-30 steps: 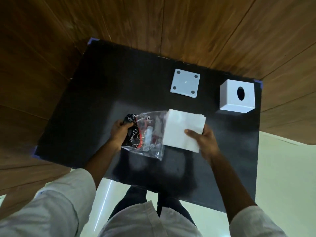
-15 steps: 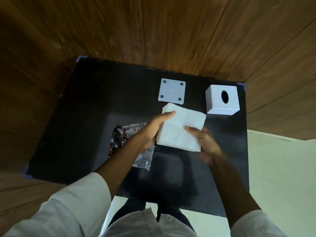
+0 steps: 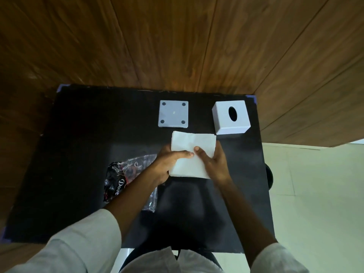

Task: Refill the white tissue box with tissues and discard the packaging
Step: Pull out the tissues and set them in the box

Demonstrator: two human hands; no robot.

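A white stack of tissues point(image 3: 194, 142) is held between both hands over the middle of the black table point(image 3: 78, 144). My left hand point(image 3: 167, 164) grips its left side with the thumb on top. My right hand point(image 3: 214, 164) grips its right side, thumb also on top. The empty plastic packaging point(image 3: 118, 178), clear with a black printed end, lies on the table under my left forearm. The white tissue box point(image 3: 230, 117), with an oval hole on top, stands at the back right. Its square base plate point(image 3: 173, 113) lies flat to the left of the box.
Wooden wall panels point(image 3: 177, 46) rise behind the table. Pale floor tiles point(image 3: 315, 194) lie to the right. The table's right edge runs just beyond the tissue box. My white sleeves and dark trousers fill the bottom of the view.
My left hand let go of the packaging, which now lies on the table, and took hold of the tissue stack. The stack has moved clear of the wrapper, slightly toward the box.
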